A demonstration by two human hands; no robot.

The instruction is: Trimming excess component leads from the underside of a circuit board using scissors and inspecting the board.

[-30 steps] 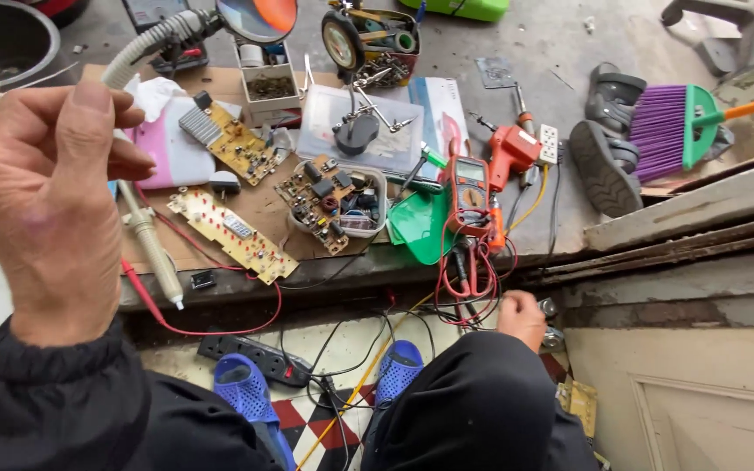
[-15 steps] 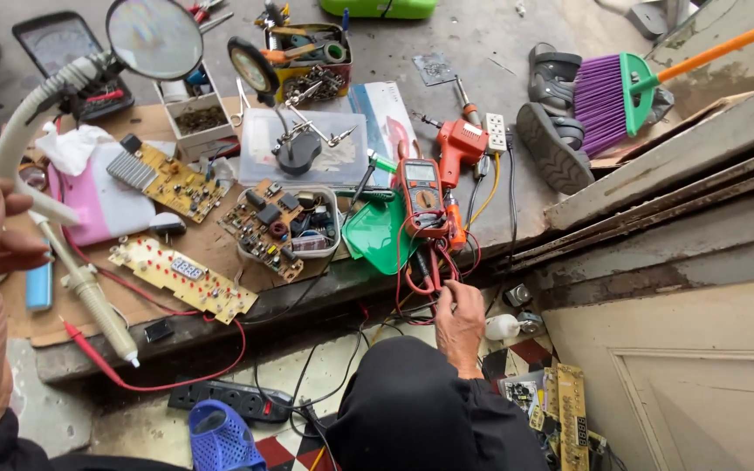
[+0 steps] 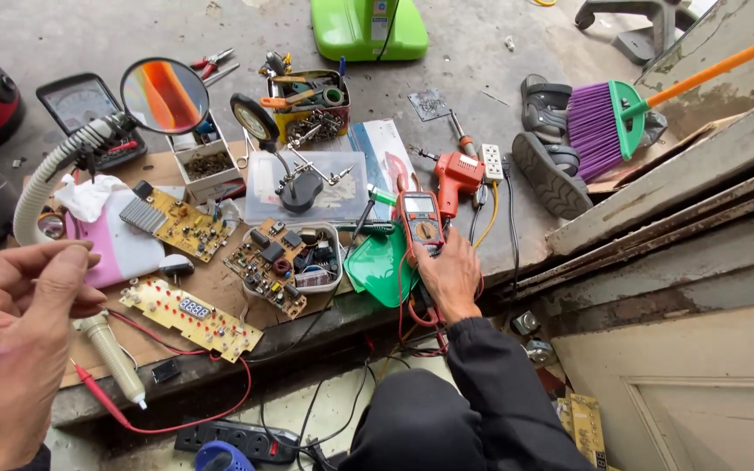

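The right hand (image 3: pixel 449 277) has come up off the wire tangle and now sits at the lower edge of the multimeter (image 3: pixel 421 218), while the left hand (image 3: pixel 15 349) has dropped in at nine o'clock, close to the camera. Right fingers (image 3: pixel 425 262) curl around the bottom of the orange-and-grey meter, touching it; how firm the grip is I cannot tell. The meter lies on the counter (image 3: pixel 220 283) just right of centre, its red leads (image 3: pixel 412 314) looping down beneath the wrist. Left hand raised, thumb and fingertips pinched together; whether anything is between them is too small to see. Just beside the meter at nine o'clock, a green dustpan-shaped tray (image 3: pixel 377 270); beyond that a white dish holding a circuit board (image 3: pixel 285 262). At twelve o'clock of the meter, an orange soldering gun (image 3: pixel 455 174) and a white power strip (image 3: pixel 490 161). Farther left, a long yellow display board (image 3: pixel 189 316) with a red probe (image 3: pixel 102 388) below it, and a magnifier on a flexible arm (image 3: pixel 166 96) at ten o'clock. A purple broom (image 3: pixel 599 122) lies well apart at two o'clock.
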